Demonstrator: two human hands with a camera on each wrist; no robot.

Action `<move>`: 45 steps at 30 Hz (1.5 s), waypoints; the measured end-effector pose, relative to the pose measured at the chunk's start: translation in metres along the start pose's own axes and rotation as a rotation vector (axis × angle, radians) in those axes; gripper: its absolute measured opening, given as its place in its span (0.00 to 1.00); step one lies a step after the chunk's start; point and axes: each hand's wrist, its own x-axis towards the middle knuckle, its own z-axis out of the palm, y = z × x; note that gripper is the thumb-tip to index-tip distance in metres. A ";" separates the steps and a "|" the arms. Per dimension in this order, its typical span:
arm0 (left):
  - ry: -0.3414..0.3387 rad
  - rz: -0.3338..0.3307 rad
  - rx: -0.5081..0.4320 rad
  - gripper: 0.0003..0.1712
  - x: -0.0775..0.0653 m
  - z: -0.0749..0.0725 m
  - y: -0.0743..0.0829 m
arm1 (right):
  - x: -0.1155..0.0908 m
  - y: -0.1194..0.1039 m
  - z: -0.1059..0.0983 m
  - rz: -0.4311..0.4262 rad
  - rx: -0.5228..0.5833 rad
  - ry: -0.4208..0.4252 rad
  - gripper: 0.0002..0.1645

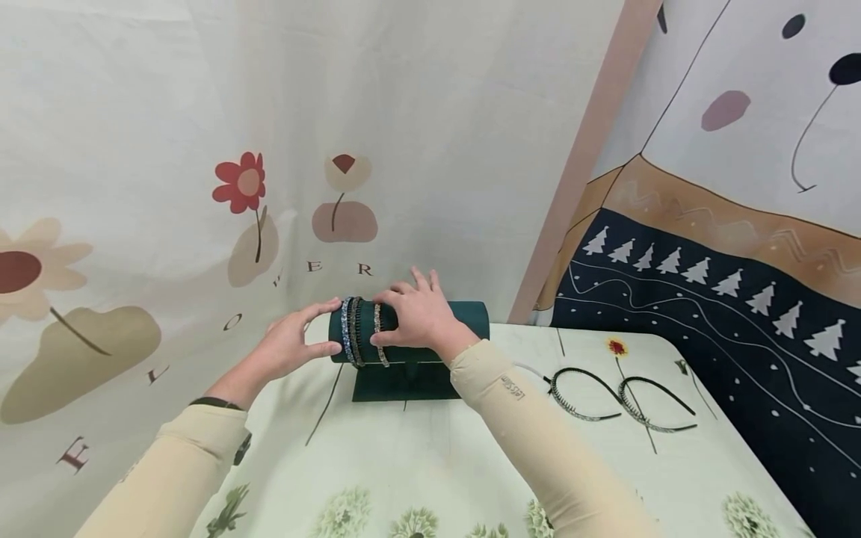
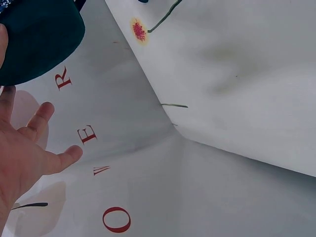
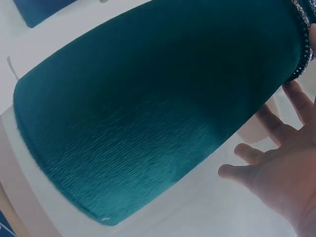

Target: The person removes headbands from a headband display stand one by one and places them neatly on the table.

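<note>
A dark green velvet display roll [image 1: 464, 321] lies crosswise on its stand [image 1: 377, 382]. Around its left part sit a blue sparkling headband [image 1: 346, 329] and a dark beaded headband [image 1: 356, 332], side by side. Right of them is a pale rhinestone headband [image 1: 378, 321]. My right hand [image 1: 420, 314] holds this one between thumb and index finger, its other fingers spread behind the roll. My left hand [image 1: 289, 344] grips the roll's left end, thumb in front and index finger behind, close beside the blue headband; its remaining fingers are spread in the left wrist view.
Two black toothed headbands [image 1: 585, 415] [image 1: 659, 429] lie on the flower-print tablecloth [image 1: 430, 456] to the right, near a thin white band [image 1: 531, 368] partly behind my right arm. A printed curtain [image 1: 430, 149] hangs close behind the stand.
</note>
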 end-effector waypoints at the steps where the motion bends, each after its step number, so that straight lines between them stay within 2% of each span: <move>1: -0.001 -0.001 -0.002 0.50 -0.001 0.000 0.001 | -0.001 0.002 0.000 -0.001 0.003 0.001 0.47; 9: 0.014 0.022 0.001 0.50 -0.002 -0.001 0.003 | -0.009 0.015 0.000 0.002 0.077 -0.001 0.47; 22: 0.015 0.034 0.018 0.50 -0.002 0.002 0.001 | -0.019 0.033 0.001 -0.001 0.137 -0.002 0.46; 45: 0.020 0.023 0.007 0.51 -0.003 0.003 0.000 | -0.038 0.073 0.001 0.039 0.225 -0.016 0.45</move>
